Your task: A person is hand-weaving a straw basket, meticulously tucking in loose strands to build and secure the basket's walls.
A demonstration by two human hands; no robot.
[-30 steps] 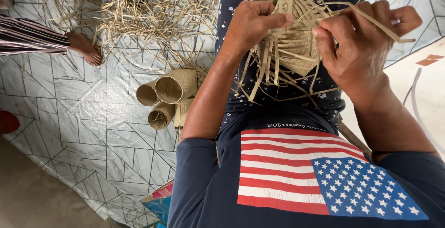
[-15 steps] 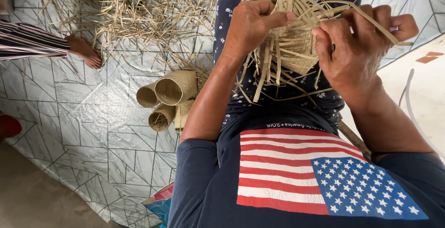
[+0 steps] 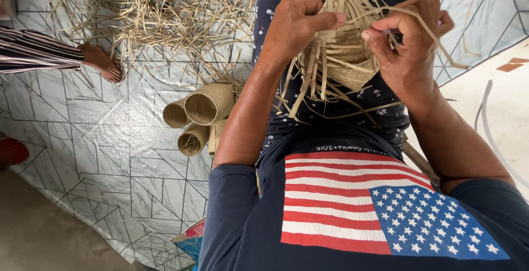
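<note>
Hands grip a half-woven straw basket beside finished woven tubes.

Both your arms reach fwd and up from the bottom of the view, bare from the short sleeves down, elbows bent, forearms angling in toward each other. Your left hand is curled into a loose fist, knuckles up, thumb laid flat and pointing right, tip nearly meeting the other hand. Your right hand sits just beside it at approx the same height, back of hand toward you, fingers bent inward, thumb and index pinched together at the tips. Wrists are slightly flexed; both hands close together, thumbs facing.
</note>
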